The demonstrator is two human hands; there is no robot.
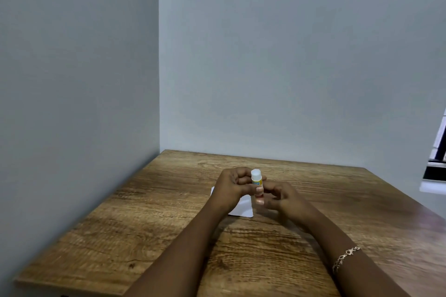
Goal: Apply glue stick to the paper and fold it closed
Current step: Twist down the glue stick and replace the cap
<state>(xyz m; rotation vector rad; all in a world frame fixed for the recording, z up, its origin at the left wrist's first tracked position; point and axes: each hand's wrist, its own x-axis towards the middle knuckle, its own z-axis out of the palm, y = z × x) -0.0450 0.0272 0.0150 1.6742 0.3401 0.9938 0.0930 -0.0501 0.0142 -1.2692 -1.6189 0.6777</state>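
A small glue stick (256, 178) with a white cap and a yellow and blue label stands upright above the table, held between both hands. My left hand (231, 187) grips its upper part with curled fingers. My right hand (280, 196) pinches its lower end, thumb against the tube. A white sheet of paper (243, 208) lies flat on the wooden table (144, 224) right under the hands, mostly hidden by them; only its near corner and a left edge show.
The table stands in a corner, with grey walls at the left (72, 79) and the back (289, 55). A window frame (436, 164) shows at the right edge. A bracelet (345, 257) sits on my right wrist.
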